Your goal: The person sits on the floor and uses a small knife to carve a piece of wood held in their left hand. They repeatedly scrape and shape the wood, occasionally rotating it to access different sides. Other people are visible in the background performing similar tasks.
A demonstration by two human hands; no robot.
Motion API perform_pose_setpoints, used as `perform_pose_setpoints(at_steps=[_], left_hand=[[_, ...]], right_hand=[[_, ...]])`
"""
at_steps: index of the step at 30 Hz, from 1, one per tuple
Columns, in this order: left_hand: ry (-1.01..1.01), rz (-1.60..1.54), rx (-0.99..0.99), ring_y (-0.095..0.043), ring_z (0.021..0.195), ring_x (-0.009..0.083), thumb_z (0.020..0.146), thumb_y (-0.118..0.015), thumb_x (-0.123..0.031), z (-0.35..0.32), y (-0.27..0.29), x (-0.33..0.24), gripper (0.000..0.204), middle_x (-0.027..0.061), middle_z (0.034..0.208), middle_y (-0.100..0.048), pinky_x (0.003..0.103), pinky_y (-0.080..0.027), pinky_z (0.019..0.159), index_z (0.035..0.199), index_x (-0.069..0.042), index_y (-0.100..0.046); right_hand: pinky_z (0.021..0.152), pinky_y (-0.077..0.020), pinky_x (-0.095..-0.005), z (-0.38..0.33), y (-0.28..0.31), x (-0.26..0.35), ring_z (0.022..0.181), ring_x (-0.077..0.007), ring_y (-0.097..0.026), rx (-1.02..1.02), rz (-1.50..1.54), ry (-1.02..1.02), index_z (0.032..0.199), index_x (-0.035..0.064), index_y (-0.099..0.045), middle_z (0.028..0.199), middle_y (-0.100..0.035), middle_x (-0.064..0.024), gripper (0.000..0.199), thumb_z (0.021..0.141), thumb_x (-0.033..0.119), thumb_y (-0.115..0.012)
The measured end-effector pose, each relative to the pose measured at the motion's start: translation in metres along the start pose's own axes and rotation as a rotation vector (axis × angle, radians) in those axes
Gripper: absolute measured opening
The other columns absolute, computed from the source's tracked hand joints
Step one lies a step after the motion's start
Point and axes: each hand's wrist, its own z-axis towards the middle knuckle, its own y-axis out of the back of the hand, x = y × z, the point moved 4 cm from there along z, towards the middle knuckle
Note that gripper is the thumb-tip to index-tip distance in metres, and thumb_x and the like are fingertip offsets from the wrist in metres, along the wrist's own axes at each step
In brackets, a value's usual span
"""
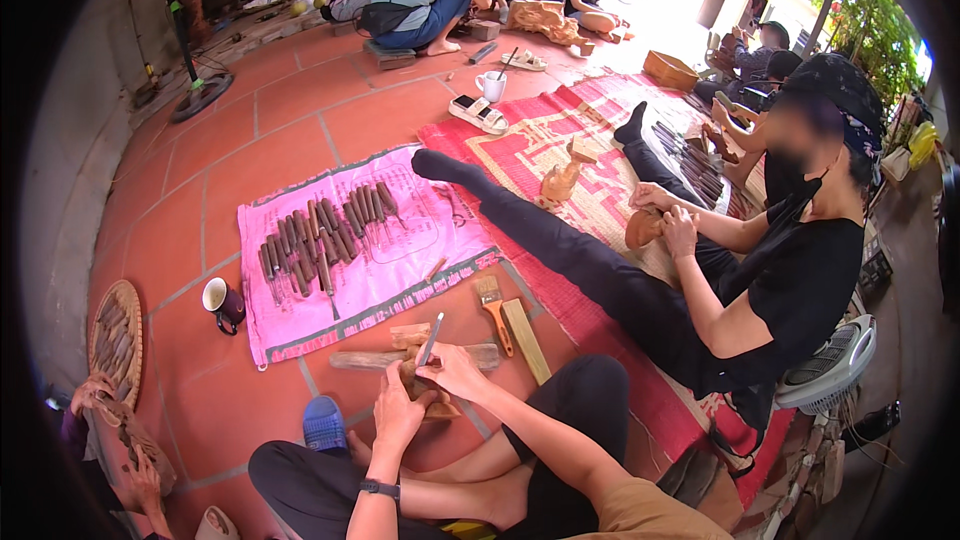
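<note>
My left hand (pixel 398 408) is closed around a small brown wooden carving (pixel 438 410), held low in front of my crossed legs. My fingers cover much of its shape. Against the carving's upper part, my right hand (pixel 452 372) grips a slim grey pencil-like tool (pixel 431 338) whose pale end points up; its lower end is hidden by my fingers. Just beyond my hands, a wood block (pixel 408 335) rests by a rough length of wood (pixel 362 360) on the tiles. To the right lie a flat paintbrush (pixel 495 315) with an orange handle and a wooden strip (pixel 525 340).
Many wood-handled carving tools (pixel 310 240) lie on a pink cloth (pixel 270 315), beside a dark mug (pixel 222 305). A blue slipper (pixel 323 424) sits near my foot. On the red mat (pixel 540 280), a neighbour holds a carving (pixel 643 228). Another person's hands (pixel 140 475) show at lower left.
</note>
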Motion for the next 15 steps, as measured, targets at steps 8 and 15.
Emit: perform_pose_setpoints(at_steps=[8, 15], left_hand=[[-0.011, 0.045, 0.058, -0.061, 0.107, 0.0439, 0.075, -0.082, -0.036, -0.001, 0.000, -0.009, 0.073, 0.0219, 0.123, -0.057, 0.052, -0.050, 0.088, 0.135, -0.016, -0.046], [-0.026, 0.052, 0.058, -0.062, 0.108, 0.0428, 0.071, -0.083, -0.042, 0.001, -0.001, -0.002, 0.080, 0.0236, 0.120, -0.061, 0.051, -0.050, 0.089, 0.137, -0.014, -0.046]], right_hand=[[0.074, -0.0520, -0.0346, 0.009, 0.001, -0.020, 0.079, -0.0167, -0.066, -0.069, 0.042, 0.046, 0.090, 0.0009, -0.064, 0.082, -0.069, -0.0090, 0.011, 0.084, 0.006, -0.072], [0.073, -0.0506, -0.0305, 0.000, -0.002, -0.021, 0.078, -0.0118, -0.064, -0.050, 0.070, 0.010, 0.089, 0.0031, -0.064, 0.079, -0.067, -0.0049, 0.009, 0.084, 0.005, -0.071]])
